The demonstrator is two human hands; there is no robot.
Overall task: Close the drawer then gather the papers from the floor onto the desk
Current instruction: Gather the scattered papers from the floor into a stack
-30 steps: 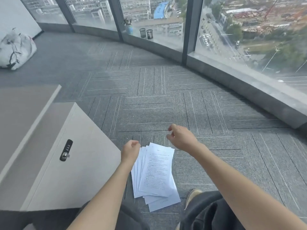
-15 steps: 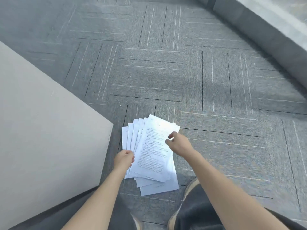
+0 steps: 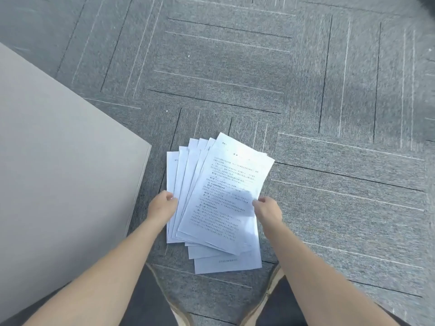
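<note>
White papers (image 3: 219, 198), fanned, on grey carpet floor (image 3: 329, 114); long axis runs 6 to 12 o'clock, tilted toward 1. Left hand (image 3: 162, 207) touches the 9 o'clock edge, right hand (image 3: 268, 208) the 3 o'clock edge, equally near; fingers curled, grip unclear. Beige surface (image 3: 58, 161) at 9 o'clock.

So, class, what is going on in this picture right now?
A person is crouched over a fanned pile of printed papers lying on the grey carpet. The left hand is at the pile's left edge and the right hand at its right edge, ready to gather the sheets. The papers are not yet lifted. A pale cabinet stands just to the left.
</note>
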